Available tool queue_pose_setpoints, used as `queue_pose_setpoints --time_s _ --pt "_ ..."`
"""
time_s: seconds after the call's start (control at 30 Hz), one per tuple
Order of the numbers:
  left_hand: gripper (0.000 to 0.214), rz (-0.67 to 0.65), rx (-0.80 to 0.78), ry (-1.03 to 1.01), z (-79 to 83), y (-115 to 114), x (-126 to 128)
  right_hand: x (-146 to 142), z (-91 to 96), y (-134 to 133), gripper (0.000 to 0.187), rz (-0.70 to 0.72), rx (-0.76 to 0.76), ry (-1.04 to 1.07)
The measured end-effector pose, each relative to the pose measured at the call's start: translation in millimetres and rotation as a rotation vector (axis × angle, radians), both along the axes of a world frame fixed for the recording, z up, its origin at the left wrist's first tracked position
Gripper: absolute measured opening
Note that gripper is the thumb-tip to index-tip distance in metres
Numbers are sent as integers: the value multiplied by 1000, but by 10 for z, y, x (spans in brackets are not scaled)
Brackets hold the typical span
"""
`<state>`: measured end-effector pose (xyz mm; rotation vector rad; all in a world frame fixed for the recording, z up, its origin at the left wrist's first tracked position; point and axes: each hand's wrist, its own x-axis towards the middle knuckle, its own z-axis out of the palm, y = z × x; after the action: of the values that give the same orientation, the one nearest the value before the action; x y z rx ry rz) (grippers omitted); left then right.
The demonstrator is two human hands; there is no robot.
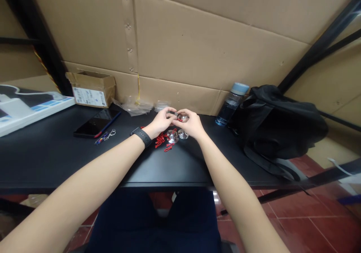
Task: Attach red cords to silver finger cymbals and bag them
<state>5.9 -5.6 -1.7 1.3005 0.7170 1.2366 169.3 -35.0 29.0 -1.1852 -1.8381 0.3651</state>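
Note:
Close together over the black table (169,170), both my hands work at one small shiny finger cymbal (179,116). My right hand (193,125) is closed, with thumb and fingers pinching the metal. Its fingertips nearly meet those of my left hand (162,123), which pinches at a bit of red cord (178,120) beside the cymbal; the fingers partly hide the grip. Just below lie a silver domed cymbal (172,136) with red cord on it and another silver cymbal (183,134). Loose red cords (160,140) are bunched under my left wrist, and a short red loop (168,147) lies nearer me.
Left of my hands are a phone (97,123), a keyring (105,136), an open cardboard box (91,89) and a white power strip (36,112). Plastic bags (135,106) lie by the cardboard wall. A water bottle (231,104) and a black bag (279,123) stand right.

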Motion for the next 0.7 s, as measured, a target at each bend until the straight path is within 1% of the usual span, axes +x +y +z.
queue_pose_setpoints --time_s 0.1,0.2,0.3,0.37,0.43,0.53,0.6,0.7 --pt "29 20 -28 -19 22 19 -23 -18 -42 26 30 -39 3 51" --pt "28 13 -39 -48 43 31 -48 -53 -78 29 33 -23 2 134" --pt "28 22 -19 -73 60 15 -59 -81 -102 7 35 24 -33 198" --pt "31 42 0 -81 72 -6 -63 -88 -112 -12 35 100 -69 231" --pt "28 56 14 -83 85 -27 -71 -89 -118 -27 38 164 -107 277" --pt "28 11 6 -77 103 -33 -96 -85 -120 -37 38 196 -133 310" --pt "28 -6 34 -1 117 -16 -121 -81 -115 -39 38 182 -122 300" --pt "23 -21 144 157 155 5 -172 -76 -90 -57 35 146 -75 251"
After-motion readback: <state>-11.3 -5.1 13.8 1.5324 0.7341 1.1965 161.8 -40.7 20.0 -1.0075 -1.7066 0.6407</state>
